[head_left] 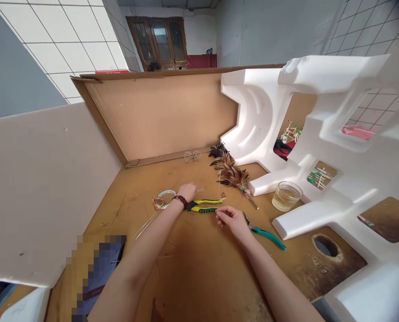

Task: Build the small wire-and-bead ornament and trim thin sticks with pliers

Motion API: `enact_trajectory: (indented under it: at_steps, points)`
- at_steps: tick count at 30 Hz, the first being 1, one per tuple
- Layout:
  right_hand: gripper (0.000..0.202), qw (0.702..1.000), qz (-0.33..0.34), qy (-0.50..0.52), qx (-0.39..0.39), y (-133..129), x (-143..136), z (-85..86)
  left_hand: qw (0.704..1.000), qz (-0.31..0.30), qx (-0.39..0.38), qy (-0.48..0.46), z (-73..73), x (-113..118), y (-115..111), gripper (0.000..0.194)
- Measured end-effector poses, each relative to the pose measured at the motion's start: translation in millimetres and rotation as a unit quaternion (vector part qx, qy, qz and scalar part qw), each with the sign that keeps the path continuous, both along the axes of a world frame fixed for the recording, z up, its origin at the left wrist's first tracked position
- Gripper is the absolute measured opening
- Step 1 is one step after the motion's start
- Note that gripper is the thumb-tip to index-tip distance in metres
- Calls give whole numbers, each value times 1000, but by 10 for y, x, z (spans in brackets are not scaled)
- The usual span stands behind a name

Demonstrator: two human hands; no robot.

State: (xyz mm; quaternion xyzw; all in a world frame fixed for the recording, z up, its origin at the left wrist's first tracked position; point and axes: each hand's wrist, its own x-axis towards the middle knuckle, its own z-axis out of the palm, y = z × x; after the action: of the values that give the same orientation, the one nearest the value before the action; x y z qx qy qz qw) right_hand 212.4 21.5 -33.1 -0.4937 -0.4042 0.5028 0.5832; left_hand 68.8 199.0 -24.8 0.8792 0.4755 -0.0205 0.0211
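Note:
My right hand (226,216) pinches a thin wire (219,179) that stands upright above the fingers and sticks out a little below them. My left hand (187,191) reaches to the table just beyond the yellow-green pliers (204,209); its fingers are bent together near some thin wires (200,190), and what they hold is too small to make out. Left of that wrist lie a white coil (167,193) and colourful threads (158,204). Teal-handled pliers (269,237) rest to the right of my right hand. Behind the hands lies a feather duster (233,172).
A glass bowl of liquid (287,197) stands at the right beside a large white foam piece (296,223). A wire tangle (192,156) lies near the cardboard wall (165,116). The wooden table (192,268) has a round hole at right. A dark, partly pixelated device (102,273) lies front left.

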Motion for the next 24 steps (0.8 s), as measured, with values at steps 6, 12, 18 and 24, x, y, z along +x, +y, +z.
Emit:
enact_trajectory:
  at_steps: [6,12,18,24]
  points:
    - [35,1000,-11,-25,0,12,4,-32,998,-24,-23,48,-51,95,86,22]
    - [34,1000,-16,-24,1,18,12,-50,997,-13,-59,45,-52,154,122,31]
    - [32,1000,-19,-11,1,21,39,-17,994,6,-70,-80,171,94,-26,10]
    - [29,1000,23,13,-2,-5,35,5,911,-35,-239,-333,246,-79,-792,10]
